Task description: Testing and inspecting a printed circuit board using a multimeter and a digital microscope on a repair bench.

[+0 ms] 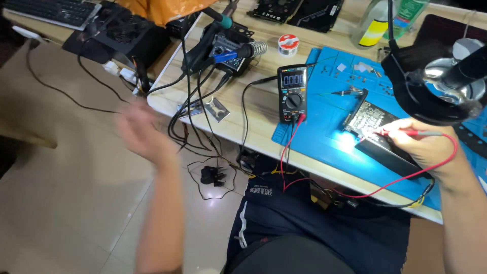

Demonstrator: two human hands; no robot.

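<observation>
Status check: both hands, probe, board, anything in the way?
Right hand grips red probe, tip on circuit board on blue mat. Left hand empty, open, off the bench, blurred. Multimeter beside board; lamp head overhangs it.

1. The work mat lies on the desk, at its right part.
2. The multimeter stands at the mat's left edge, partly on it.
3. The circuit board lies on the mat, right of the multimeter.
4. The right hand rests over the board's near right end, holding the test probe, whose tip points left onto the board.
5. The soldering station sits behind and left of the multimeter; the solder spool lies right of it.
6. The left hand hangs off the desk's left edge, above the floor.
7. The keyboard lies far left, at the back.
</observation>
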